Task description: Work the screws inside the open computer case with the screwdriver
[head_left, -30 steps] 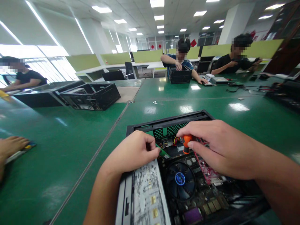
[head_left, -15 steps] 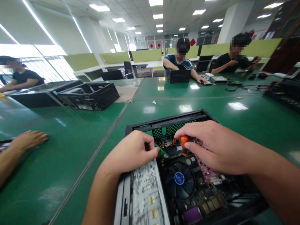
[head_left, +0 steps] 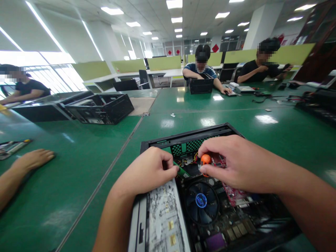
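An open black computer case (head_left: 190, 135) lies in front of me with its inside facing up. My left hand (head_left: 151, 171) is closed in a pinch on a green memory stick (head_left: 183, 171), which slants down into the case; its lower end is hard to see. My right hand (head_left: 238, 164) grips a screwdriver by its orange handle (head_left: 206, 160) between thumb and fingers; its tip is hidden. Below them sit a black cooling fan (head_left: 201, 201) with a blue hub and a red circuit board (head_left: 235, 196). Under my left wrist is a scuffed metal drive (head_left: 168, 213).
A co-worker's hand (head_left: 39, 158) rests on the green table (head_left: 86, 168) at the left, beside a flat part (head_left: 12, 148). Open cases (head_left: 105, 110) stand farther left. Across the table, one person reaches into a dark case (head_left: 201, 85). Cables (head_left: 270, 98) lie at right.
The screwdriver handle has tilted so its rounded end faces me more, and my right fingers have shifted slightly around it. My left hand has stayed put. A flat part now shows beyond the co-worker's hand.
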Tool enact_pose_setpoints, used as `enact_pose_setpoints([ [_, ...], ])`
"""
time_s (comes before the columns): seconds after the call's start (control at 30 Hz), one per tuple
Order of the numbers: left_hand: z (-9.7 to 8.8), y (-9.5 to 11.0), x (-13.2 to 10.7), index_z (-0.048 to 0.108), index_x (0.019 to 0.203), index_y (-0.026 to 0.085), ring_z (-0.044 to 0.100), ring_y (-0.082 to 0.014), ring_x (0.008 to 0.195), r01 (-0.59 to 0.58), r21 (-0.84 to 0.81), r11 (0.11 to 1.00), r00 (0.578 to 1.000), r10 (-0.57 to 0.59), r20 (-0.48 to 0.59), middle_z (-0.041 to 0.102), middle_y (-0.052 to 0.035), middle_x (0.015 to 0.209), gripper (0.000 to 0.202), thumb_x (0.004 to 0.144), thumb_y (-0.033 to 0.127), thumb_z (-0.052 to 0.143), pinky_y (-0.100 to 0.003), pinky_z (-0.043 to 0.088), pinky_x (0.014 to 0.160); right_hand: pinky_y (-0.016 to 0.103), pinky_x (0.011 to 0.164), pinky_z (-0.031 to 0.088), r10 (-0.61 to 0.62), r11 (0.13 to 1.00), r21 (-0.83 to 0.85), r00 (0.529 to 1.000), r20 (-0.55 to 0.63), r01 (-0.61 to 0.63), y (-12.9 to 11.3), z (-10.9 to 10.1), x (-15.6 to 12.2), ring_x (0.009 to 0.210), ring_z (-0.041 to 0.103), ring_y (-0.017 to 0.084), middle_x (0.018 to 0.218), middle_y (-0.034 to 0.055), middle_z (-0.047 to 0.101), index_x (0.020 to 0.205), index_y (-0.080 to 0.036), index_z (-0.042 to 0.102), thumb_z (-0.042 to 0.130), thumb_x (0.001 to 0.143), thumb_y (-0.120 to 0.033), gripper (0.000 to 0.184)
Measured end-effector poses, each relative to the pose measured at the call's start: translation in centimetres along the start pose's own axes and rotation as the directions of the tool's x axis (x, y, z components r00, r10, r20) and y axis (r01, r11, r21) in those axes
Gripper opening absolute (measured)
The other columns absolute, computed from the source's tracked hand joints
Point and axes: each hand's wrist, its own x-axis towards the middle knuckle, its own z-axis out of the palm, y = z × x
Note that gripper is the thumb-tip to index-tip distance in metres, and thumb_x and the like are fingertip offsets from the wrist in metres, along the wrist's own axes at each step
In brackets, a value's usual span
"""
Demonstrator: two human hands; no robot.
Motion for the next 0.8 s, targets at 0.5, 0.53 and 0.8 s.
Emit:
enact_pose_setpoints([
  [0.5,-0.09,0.05,0.01,0.062,0.059,0.017,0.048,-0.0099,0.054,0.006,0.007,1.000,1.000,-0.006,0.010,0.058,0.0037,0.055,0.026,0.080,0.032,0.056,-0.024,0.033,0.053,0.028,0.064,0.039,0.066,0.998,0.002,0.997,0.040,-0.066,-0.20,-0.42,0.02,0.073,0.058,0.016,0.083,-0.0017,0.070,0.091,-0.023,0.067,0.063,0.090,-0.025,0.005],
  [0.53,-0.11,0.10,0.00,0.061,0.059,0.017,0.048,-0.0100,0.053,0.007,0.007,1.000,1.000,-0.007,0.010,0.057,0.0037,0.055,0.027,0.080,0.032,0.056,-0.025,0.033,0.052,0.028,0.061,0.036,0.077,0.997,-0.001,0.996,0.041,-0.077,-0.20,-0.40,0.01,0.069,0.056,0.015,0.078,-0.0024,0.068,0.088,-0.023,0.066,0.065,0.089,-0.027,0.005],
  [0.8,-0.07,-0.03,-0.03,0.062,0.060,0.018,0.048,-0.0101,0.054,0.001,0.012,1.000,1.000,-0.001,0.018,0.058,0.0040,0.056,0.026,0.081,0.032,0.056,-0.025,0.033,0.053,0.029,0.079,0.045,-0.038,0.995,0.091,0.998,0.052,0.033,0.02,-0.83,-0.24,0.088,0.062,0.016,0.100,-0.0005,0.072,0.105,-0.023,0.071,0.059,0.092,-0.017,0.018],
])
